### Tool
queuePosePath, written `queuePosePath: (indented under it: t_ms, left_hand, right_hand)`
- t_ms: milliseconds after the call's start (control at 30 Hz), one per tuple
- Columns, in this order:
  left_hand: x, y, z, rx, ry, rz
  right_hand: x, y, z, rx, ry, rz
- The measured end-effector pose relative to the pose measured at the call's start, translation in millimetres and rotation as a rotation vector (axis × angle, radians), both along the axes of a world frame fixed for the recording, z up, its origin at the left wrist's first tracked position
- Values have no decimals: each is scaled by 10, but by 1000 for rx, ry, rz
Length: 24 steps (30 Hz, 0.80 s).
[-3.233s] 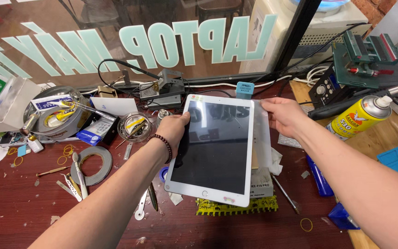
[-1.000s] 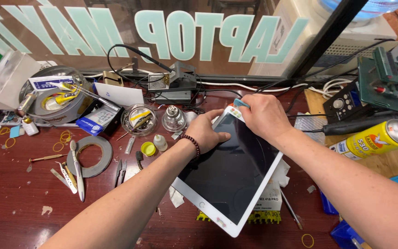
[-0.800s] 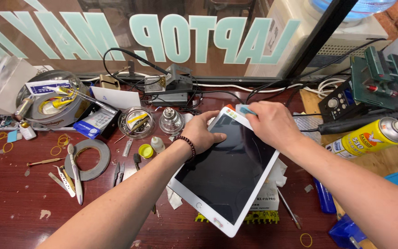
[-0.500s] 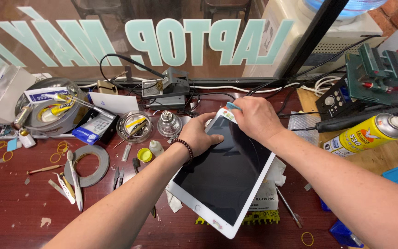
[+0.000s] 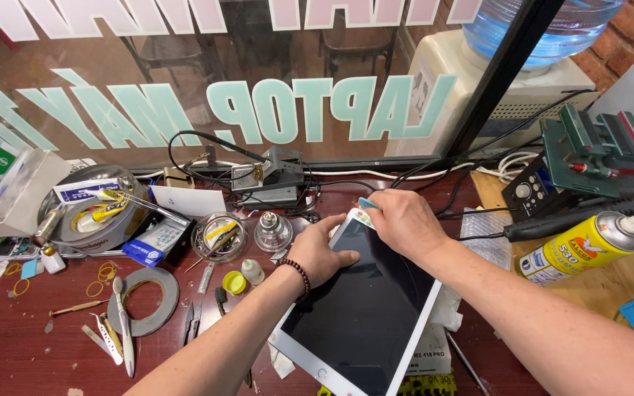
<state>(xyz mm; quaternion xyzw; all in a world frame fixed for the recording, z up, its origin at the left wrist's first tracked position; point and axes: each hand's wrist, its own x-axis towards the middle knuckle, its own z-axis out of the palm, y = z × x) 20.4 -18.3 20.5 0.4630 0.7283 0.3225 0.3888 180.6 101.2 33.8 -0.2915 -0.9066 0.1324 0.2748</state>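
A white tablet [image 5: 365, 315] with a dark screen lies tilted on the dark red workbench. My left hand [image 5: 318, 255], with a bead bracelet on the wrist, presses flat on the tablet's upper left edge. At the top corner of the tablet, my right hand [image 5: 403, 220] pinches a small light blue plastic piece [image 5: 368, 204]. The fingers hide where that piece meets the tablet's edge.
A yellow spray can [image 5: 580, 246] lies at the right, next to a green vise [image 5: 596, 150]. Left of the tablet are a roll of grey tape [image 5: 143, 311], tweezers [image 5: 122, 334], small glass dishes [image 5: 218, 236] and a yellow cap [image 5: 233, 282]. A soldering stand [image 5: 269, 176] sits by the window.
The tablet was held upright in both hands; now it lies tilted on the bench. My right hand went to its top corner with the blue piece; my left hand presses the edge.
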Motion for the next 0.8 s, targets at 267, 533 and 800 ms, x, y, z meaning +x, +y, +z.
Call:
queuePosePath:
  t_ms: [267,533,800]
  left_hand:
    - [21,-15,130,-66,-5,-20]
    - [6,-10,67,1,57,-6]
    - [26,12,-2,22,66,9]
  right_hand:
    - [-98,451,18,-732,-151,-98]
    - [-109,369,97,-571,-125,-143]
    - [-84,109,-9,-69,-147,-81]
